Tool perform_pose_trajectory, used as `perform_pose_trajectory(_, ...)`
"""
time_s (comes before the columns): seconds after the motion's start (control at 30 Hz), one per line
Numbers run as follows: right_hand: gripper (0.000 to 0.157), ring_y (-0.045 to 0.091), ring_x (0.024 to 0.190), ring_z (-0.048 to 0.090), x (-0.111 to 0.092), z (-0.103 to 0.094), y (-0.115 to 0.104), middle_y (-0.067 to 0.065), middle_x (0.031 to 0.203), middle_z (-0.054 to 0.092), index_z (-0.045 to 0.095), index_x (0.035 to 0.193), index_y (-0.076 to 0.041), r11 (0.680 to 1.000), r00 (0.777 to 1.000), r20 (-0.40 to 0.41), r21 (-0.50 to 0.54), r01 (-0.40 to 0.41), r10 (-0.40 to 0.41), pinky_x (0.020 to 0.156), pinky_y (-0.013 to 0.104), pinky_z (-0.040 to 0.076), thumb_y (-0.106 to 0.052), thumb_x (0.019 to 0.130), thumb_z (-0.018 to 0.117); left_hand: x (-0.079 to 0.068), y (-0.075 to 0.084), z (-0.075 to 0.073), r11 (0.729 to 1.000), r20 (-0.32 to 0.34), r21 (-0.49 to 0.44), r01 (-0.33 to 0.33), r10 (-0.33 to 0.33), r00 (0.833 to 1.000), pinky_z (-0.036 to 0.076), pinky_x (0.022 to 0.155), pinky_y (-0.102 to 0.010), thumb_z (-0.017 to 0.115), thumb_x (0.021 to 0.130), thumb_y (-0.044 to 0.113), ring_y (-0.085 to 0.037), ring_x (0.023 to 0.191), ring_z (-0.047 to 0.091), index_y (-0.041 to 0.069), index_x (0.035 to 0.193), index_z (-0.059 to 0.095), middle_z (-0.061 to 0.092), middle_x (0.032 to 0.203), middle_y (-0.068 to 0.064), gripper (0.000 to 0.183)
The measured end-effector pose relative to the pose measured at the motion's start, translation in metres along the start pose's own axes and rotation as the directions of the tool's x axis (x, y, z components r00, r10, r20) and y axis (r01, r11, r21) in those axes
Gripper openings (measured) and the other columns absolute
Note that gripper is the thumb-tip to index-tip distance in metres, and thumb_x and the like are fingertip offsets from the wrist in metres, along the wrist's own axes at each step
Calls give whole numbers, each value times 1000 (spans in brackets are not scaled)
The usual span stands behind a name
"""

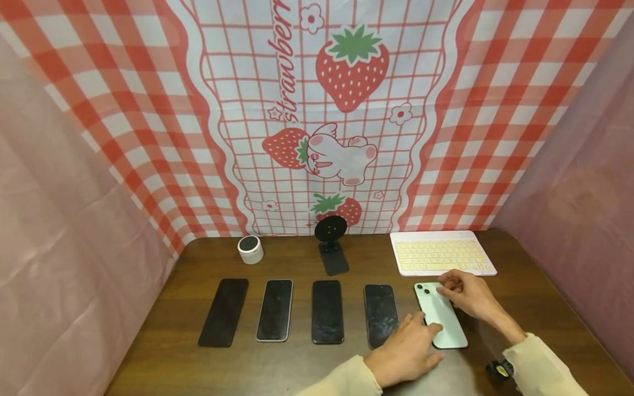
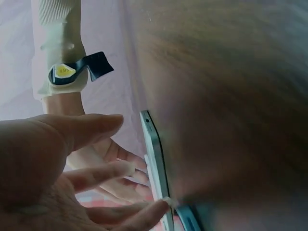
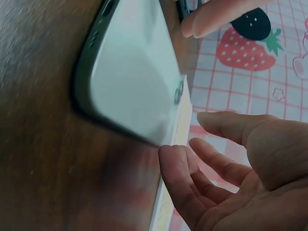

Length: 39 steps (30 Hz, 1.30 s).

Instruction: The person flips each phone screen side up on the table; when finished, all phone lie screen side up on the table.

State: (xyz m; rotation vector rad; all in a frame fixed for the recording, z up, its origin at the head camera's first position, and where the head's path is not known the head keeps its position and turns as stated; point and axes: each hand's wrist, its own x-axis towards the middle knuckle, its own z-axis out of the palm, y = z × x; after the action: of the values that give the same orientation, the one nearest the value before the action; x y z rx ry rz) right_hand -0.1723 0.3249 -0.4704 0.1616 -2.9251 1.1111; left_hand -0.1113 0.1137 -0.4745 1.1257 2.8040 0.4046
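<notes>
A pale green phone (image 1: 444,322) lies back side up on the brown table, its two camera lenses at the far left corner. My left hand (image 1: 405,347) is at its left edge, fingers spread and fairly straight; in the left wrist view a fingertip (image 2: 161,208) meets the phone's side. On the opposite side, my right hand (image 1: 469,296) is by the far right edge with fingers loosely bent. The right wrist view shows a fingertip (image 3: 168,153) at the phone's edge and the thumb apart from the fingers. Neither hand grips the phone.
Several dark-screened phones, including one beside my left hand (image 1: 380,311), lie in a row leftward. Behind stand a white round speaker (image 1: 251,251), a black stand (image 1: 333,242) and a keyboard (image 1: 441,253). A strawberry-print cloth (image 1: 307,66) hangs at the back.
</notes>
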Motion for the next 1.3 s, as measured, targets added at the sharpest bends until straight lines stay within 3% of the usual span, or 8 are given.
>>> perform_pose_trajectory(0.3, 44, 16, 74, 66, 2, 3, 11, 14, 95, 73, 64, 128, 8, 998, 996, 70, -3, -63, 63, 58, 28, 57, -19, 94, 77, 11, 19, 9, 987, 26, 4, 162, -162, 986, 57, 91, -27, 76, 91, 53, -21, 133, 54, 32, 141, 59, 49, 152, -15, 57)
perform_pose_trajectory(0.63, 36, 18, 76, 64, 4, 4, 16, 12, 91, 70, 67, 124, 6, 997, 993, 90, 0, -75, 75, 58, 30, 59, -12, 93, 75, 26, 30, 16, 963, 64, 162, 216, -228, 971, 49, 99, -24, 72, 87, 66, -20, 135, 47, 39, 147, 54, 46, 158, -12, 68)
perform_pose_trajectory(0.8, 35, 17, 76, 64, 4, 4, 17, 10, 89, 68, 66, 123, 5, 996, 991, 97, 12, -89, 88, 58, 30, 60, -12, 94, 74, 34, 38, 20, 928, 45, 254, 272, -293, 955, 48, 96, -22, 71, 86, 70, -19, 132, 47, 41, 145, 56, 48, 154, -8, 67)
perform_pose_trajectory(1.0, 31, 18, 75, 65, 4, 2, 17, 10, 87, 68, 66, 123, 4, 995, 989, 113, 27, -98, 95, 57, 30, 60, -14, 98, 70, 43, 50, 25, 874, -27, 373, 311, -325, 945, 47, 95, -20, 71, 83, 73, -20, 130, 49, 37, 139, 59, 55, 146, -9, 67)
perform_pose_trajectory(1.3, 25, 16, 77, 63, 5, 2, 20, 9, 86, 62, 65, 123, 5, 992, 988, 113, 57, -116, 109, 57, 28, 60, -8, 101, 61, 54, 56, 30, 826, -103, 398, 400, -394, 914, 48, 95, -22, 70, 78, 80, -21, 133, 49, 40, 142, 56, 55, 149, -9, 77)
